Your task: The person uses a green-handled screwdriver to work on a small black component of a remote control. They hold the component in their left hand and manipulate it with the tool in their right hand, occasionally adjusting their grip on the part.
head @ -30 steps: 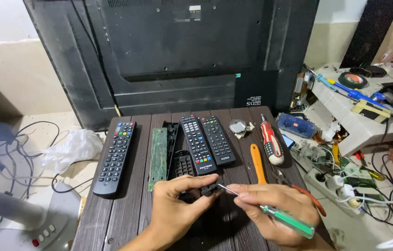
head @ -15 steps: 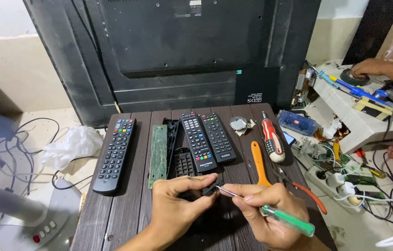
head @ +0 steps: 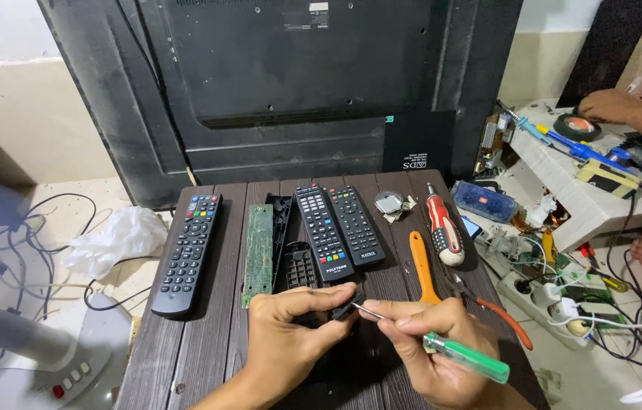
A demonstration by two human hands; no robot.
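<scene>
A small black part [head: 345, 304] was pinched between the thumb and fingers of the left hand [head: 290, 334] at the near middle of the dark table [head: 184, 357]. The green-handled screwdriver [head: 465, 357], its shaft clamped in the closed fingers of the right hand [head: 427, 342], was set tip-first against the part. A steady pinch and light, straight pressure were judged best, lest the tip slip. 3 remotes [head: 188, 254] lay farther off.

An electronics repair workshop is shown: 3 remotes [head: 324, 228], a circuit board [head: 258, 254] and screwdrivers [head: 443, 225] are laid on a desk [head: 184, 357] before an opened television [head: 290, 91].
</scene>
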